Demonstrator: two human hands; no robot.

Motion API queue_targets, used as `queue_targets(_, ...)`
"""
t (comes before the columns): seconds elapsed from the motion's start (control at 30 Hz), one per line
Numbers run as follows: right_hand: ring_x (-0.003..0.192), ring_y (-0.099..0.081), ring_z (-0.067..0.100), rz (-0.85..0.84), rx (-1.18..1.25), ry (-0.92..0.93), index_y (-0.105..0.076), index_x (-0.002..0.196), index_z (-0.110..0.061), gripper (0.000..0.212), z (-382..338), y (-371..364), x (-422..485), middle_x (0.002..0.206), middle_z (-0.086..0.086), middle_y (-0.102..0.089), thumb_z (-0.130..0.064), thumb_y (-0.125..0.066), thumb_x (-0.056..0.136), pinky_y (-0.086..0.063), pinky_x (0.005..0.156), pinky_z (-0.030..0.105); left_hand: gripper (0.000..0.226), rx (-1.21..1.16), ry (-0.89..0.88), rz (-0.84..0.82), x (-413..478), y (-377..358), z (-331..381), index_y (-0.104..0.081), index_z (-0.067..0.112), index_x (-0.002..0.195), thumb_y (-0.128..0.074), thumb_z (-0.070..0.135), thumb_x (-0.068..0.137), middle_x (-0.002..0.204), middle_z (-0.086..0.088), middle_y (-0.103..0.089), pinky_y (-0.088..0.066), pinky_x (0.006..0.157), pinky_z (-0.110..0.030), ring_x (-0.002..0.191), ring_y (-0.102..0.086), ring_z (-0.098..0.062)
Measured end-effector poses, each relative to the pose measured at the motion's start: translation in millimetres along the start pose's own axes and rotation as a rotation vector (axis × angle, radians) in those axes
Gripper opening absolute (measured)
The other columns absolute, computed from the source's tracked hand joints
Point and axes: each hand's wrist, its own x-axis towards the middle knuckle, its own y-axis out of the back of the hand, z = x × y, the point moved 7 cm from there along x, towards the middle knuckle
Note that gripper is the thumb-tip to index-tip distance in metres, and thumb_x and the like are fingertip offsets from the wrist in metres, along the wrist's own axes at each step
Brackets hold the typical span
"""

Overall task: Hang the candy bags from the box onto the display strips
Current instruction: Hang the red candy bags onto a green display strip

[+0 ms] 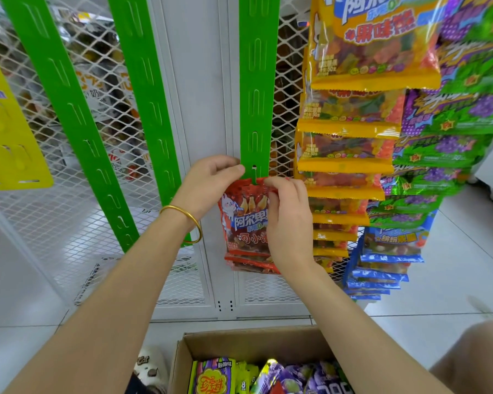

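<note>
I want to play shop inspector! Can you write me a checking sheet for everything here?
Surface: pale tiled floor.
Job's things: red candy bag at a tab of the green strip, more red bags below; open cardboard box with bags inside.
Clutter: slipper beside the box.
Hands: left hand pinches the strip's edge; right hand grips the bag's top.
Cables: nothing seen.
Surroundings: white mesh cabinet, two bare green strips, a yellow strip, filled strips of yellow, green and blue bags on the right.
</note>
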Motion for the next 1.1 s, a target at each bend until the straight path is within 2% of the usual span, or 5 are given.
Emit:
queue_targets(0.33,0.128,-0.036,0.021,-0.016,-0.071,0.125,-0.051,0.124,-0.003,0.035,3.4,21.2,-46.5,0.138,0.011,-0.032,-0.011,-0.040,0.092,-0.040,0.103,0.025,0.049,0.227,-0.263,0.245,-34.3,7.5,-14.9,-0.054,0.023,0.122,-0.056,0.001,0.078,0.123,0.011,-0.044,-0.036,0.108,-0.040,0.125,-0.039,-0.010)
queue_targets(0.5,0.121,-0.042,0.018,-0.097,-0.126,0.060,-0.052,0.119,-0.008,0.036,45.5,37.7,-97.3,0.129,0.010,-0.044,0.002,-0.058,0.085,-0.032,0.102,0.017,0.051,0.248,-0.264,0.318,-87.3,-5.4,-41.2,-0.053,0.027,0.112,-0.057,-0.008,0.074,0.123,0.006,-0.044,-0.042,0.091,-0.018,0.119,-0.042,-0.013)
queue_targets(0.73,0.087,-0.058,0.024,-0.648,-0.103,-0.315,-0.057,0.112,-0.007,0.028,135.6,7.1,-173.8,0.116,0.008,-0.052,0.002,-0.054,0.086,-0.049,0.076,0.044,0.044,0.193,-0.058,0.028,-115.9,-51.2,-93.8,-0.056,0.025,0.104,-0.052,-0.010,0.076,0.109,0.011,-0.047,-0.043,0.083,-0.016,0.098,-0.050,0.000)
queue_targets(0.87,0.092,-0.060,0.018,-1.038,-0.036,-0.626,-0.063,0.111,-0.009,0.027,172.2,-25.5,-247.4,0.113,0.008,-0.063,-0.014,-0.065,0.085,-0.046,0.087,0.028,0.034,0.268,0.035,-0.121,-132.2,-69.6,-119.4,-0.059,0.016,0.105,-0.053,-0.008,0.080,0.115,-0.003,-0.046,-0.042,0.070,-0.006,0.092,-0.050,-0.005)
queue_targets(1.1,0.134,-0.033,0.023,-1.593,-0.073,-0.249,-0.037,0.142,-0.024,0.064,138.1,-73.1,-338.8,0.146,0.001,-0.040,-0.042,-0.062,0.086,-0.029,0.109,0.038,0.029,0.287,0.112,-0.188,-136.5,-77.4,-136.3,-0.058,0.021,0.100,-0.053,-0.002,0.084,0.110,0.004,-0.043,-0.039,0.068,-0.003,0.091,-0.052,-0.005)
